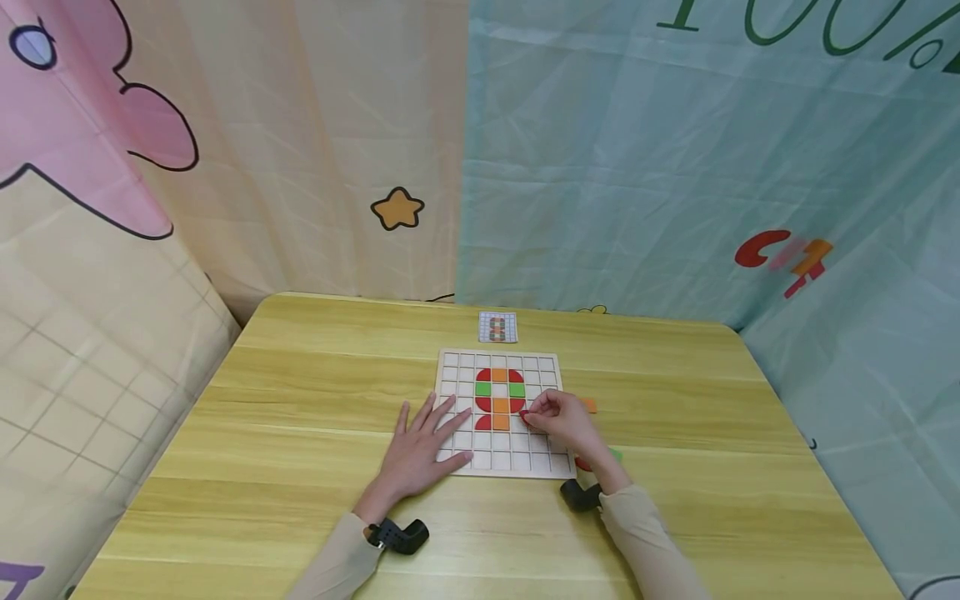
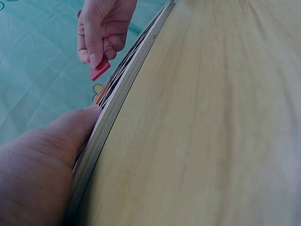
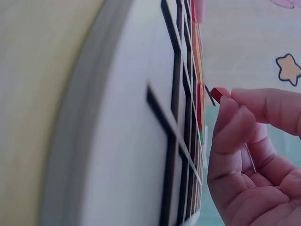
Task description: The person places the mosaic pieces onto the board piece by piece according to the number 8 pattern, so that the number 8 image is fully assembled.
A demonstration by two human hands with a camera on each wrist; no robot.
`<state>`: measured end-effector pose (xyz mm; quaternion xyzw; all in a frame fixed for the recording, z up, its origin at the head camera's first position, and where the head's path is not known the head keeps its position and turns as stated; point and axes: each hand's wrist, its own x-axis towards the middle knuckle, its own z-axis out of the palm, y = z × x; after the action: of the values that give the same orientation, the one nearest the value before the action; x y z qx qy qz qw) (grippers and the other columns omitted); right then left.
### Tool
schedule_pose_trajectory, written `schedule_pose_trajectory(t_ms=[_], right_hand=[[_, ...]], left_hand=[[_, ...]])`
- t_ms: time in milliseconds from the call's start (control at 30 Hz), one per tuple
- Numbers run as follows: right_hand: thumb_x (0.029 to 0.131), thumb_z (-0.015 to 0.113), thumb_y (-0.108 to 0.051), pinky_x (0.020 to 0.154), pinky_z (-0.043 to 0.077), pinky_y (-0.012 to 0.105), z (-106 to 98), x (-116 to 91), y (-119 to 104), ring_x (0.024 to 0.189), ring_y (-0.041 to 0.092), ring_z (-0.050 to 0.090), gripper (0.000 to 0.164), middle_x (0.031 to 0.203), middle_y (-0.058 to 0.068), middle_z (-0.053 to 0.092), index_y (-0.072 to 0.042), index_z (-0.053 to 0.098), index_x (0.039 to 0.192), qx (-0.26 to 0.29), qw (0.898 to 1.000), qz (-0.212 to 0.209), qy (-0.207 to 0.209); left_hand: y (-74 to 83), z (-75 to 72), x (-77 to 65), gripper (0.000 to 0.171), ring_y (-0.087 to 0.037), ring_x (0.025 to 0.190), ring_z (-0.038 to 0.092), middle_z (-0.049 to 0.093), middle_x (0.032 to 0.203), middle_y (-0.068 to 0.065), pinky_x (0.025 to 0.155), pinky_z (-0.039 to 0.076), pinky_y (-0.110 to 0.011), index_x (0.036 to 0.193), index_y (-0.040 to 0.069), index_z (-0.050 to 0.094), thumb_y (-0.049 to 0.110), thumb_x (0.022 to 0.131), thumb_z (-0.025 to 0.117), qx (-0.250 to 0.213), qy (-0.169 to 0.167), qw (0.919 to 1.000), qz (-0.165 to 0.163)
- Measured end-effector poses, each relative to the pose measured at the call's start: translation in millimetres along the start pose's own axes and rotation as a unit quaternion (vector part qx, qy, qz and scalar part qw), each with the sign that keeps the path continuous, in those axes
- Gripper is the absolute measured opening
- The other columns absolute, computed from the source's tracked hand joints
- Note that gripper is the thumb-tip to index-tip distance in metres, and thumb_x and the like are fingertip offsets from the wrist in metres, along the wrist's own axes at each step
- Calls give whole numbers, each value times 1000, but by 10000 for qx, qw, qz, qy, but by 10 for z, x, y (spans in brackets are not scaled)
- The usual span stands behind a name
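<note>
A white grid board (image 1: pixel 540 462) lies on the table. On it, red rounded-corner tiles, orange squares (image 1: pixel 500 422) and green squares (image 1: pixel 483 389) form a figure. My left hand (image 1: pixel 422 454) rests on the board's left side, fingers spread; in the left wrist view its thumb (image 2: pixel 70 129) lies over the board's edge. Between thumb and forefinger my right hand (image 1: pixel 566 423) pinches a small red tile (image 3: pixel 220 92), held just above the board beside the lowest orange square. The left wrist view also shows this red tile (image 2: pixel 100 69) under the fingertips; its full outline is partly hidden.
Behind the board lies a small pattern card (image 1: pixel 483 328) with a similar figure. Right of the board are an orange tile (image 1: pixel 589 405), a green tile (image 1: pixel 617 455) and a red tile (image 1: pixel 582 464), partly covered by the right arm. Curtains hang behind the wooden table (image 1: pixel 300 375).
</note>
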<state>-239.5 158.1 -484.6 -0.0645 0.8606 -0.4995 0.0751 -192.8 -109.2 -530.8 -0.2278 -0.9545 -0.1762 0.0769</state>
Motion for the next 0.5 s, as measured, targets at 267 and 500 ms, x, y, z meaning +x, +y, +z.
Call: schedule_pose_trajectory(t_ms=[267, 500], right_hand=[[83, 69, -1, 58, 55, 31, 117, 6, -53, 61, 20, 62, 9, 74, 7, 63, -1, 60, 86, 505, 9981, 217, -260], [78, 78, -11, 48, 45, 25, 135, -13, -62, 55, 15, 54, 14, 66, 2, 59, -6, 65, 79, -261, 9993, 268, 58]], left_hand=[[0, 0, 6, 65, -30, 143, 8, 21, 156, -1, 109, -4, -57, 148, 31, 35, 63, 91, 42, -2, -29, 10000, -15], [12, -15, 4, 65, -32, 142, 11, 25, 155, -3, 109, -2, -59, 146, 28, 38, 61, 91, 45, -58, 75, 10000, 30]])
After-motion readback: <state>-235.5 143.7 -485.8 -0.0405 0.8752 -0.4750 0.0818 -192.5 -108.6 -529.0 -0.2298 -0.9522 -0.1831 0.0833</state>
